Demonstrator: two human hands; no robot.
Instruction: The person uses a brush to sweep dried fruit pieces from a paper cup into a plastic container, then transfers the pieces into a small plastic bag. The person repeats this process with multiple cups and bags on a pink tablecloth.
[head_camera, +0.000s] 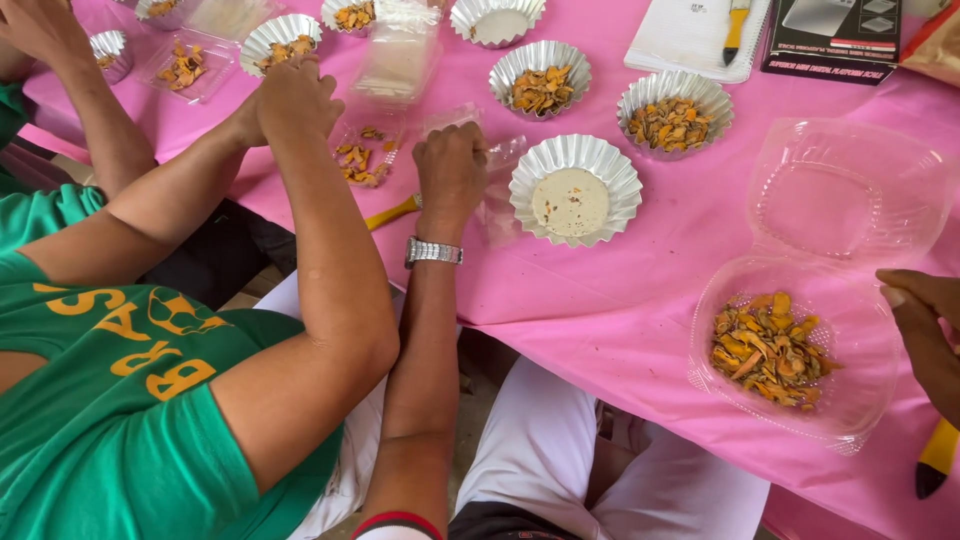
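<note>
My left hand (450, 168), a metal watch (433, 251) on its wrist, is closed over a small clear plastic container (497, 160) on the pink tablecloth (620, 300). A yellow handle (392, 211) pokes out beside it. To its left, orange dried pieces (358, 162) lie in clear plastic. My right hand (922, 325) is at the right edge, fingers curled against the rim of an open clear clamshell box (850, 190) that holds orange-brown dried chips (768, 350). Under this hand a yellow and black handle (936, 460) shows; whether the hand holds it is hidden.
A co-worker in a green shirt (120, 400) reaches an arm (300, 100) across the table on my left; another person's arm (90, 110) is at the far left. Several fluted foil cups (575, 188) stand around, some with chips (668, 122). A notebook (690, 35) and a black box (835, 35) lie at the back.
</note>
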